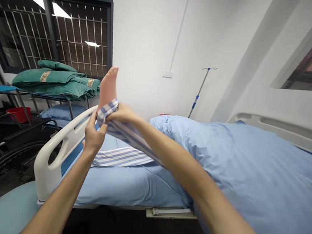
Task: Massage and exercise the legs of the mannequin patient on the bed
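Head view, hands point(95, 137) grip cloth point(107, 113), beside bedrail point(71, 132)

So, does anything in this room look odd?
Yes: a bare foot sticks straight up above the mattress, its ankle gripped through striped cloth by the left hand and right hand, rather than lying flat.

Counted: 1 left hand point(94, 138), 1 right hand point(122, 113), 1 foot point(108, 88), 1 striped cloth point(123, 135), 1 IV pole point(199, 91), 1 red bucket point(18, 114).
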Action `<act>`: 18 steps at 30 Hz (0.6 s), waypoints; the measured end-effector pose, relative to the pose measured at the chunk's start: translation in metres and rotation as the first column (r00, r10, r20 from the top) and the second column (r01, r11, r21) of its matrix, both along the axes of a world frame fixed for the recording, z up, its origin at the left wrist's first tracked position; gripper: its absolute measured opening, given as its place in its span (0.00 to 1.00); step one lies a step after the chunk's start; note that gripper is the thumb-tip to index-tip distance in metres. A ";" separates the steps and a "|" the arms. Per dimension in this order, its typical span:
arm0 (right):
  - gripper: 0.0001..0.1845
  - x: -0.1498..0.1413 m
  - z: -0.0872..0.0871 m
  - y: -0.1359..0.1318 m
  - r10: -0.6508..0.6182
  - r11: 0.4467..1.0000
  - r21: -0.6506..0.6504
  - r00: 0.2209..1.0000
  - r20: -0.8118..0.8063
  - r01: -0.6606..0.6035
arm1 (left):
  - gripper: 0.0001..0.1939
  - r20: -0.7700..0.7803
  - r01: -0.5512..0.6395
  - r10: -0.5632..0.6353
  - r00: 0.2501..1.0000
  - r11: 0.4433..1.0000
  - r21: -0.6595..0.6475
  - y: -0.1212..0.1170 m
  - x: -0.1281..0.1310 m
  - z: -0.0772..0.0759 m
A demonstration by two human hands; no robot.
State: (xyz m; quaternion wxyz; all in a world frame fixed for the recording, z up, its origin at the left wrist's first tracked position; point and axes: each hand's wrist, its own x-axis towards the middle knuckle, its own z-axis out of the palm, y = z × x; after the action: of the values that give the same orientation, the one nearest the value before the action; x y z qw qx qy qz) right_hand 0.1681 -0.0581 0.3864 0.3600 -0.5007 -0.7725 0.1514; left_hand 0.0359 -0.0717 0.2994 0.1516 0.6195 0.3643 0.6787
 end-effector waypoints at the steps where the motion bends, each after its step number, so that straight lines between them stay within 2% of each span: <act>1: 0.25 0.017 0.018 -0.006 0.013 1.000 0.026 1.000 -0.007 -0.013 | 0.32 -0.025 0.025 -0.023 0.999 0.998 0.061 -0.001 0.015 0.020; 3: 0.24 0.049 0.049 -0.017 -0.009 0.997 0.078 0.999 -0.036 0.012 | 0.34 -0.093 0.097 -0.082 0.992 0.980 0.171 0.000 0.043 0.054; 5: 0.22 0.077 0.071 -0.024 -0.065 0.989 0.124 0.994 -0.088 0.076 | 0.35 -0.140 0.161 -0.125 0.982 0.947 0.280 0.008 0.068 0.080; 8: 0.20 0.105 0.086 -0.021 -0.132 0.969 0.185 0.977 -0.167 0.162 | 0.35 -0.173 0.184 -0.127 0.977 0.912 0.368 0.029 0.093 0.100; 10: 0.20 0.109 0.086 -0.015 -0.141 0.964 0.196 0.972 -0.186 0.177 | 0.35 -0.180 0.166 -0.102 0.978 0.907 0.387 0.041 0.095 0.099; 13: 0.21 0.092 0.074 -0.007 -0.089 0.979 0.170 0.983 -0.163 0.117 | 0.33 -0.189 0.132 -0.065 0.980 0.920 0.370 0.042 0.076 0.087; 16: 0.22 0.056 0.050 -0.001 0.004 0.991 0.133 0.993 -0.118 0.012 | 0.30 -0.222 0.146 -0.094 0.971 0.962 0.230 0.023 0.039 0.066; 18: 0.23 0.028 0.029 0.006 0.077 0.993 0.099 0.993 -0.084 -0.069 | 0.28 -0.205 0.143 -0.120 0.972 0.984 0.104 0.011 0.012 0.047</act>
State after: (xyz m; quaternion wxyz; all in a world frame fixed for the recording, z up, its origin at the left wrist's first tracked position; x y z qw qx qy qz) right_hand 0.1960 -0.0525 0.4150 0.4115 -0.4471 -0.7801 0.1489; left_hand 0.0482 -0.0605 0.3464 0.1225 0.7144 0.2951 0.6226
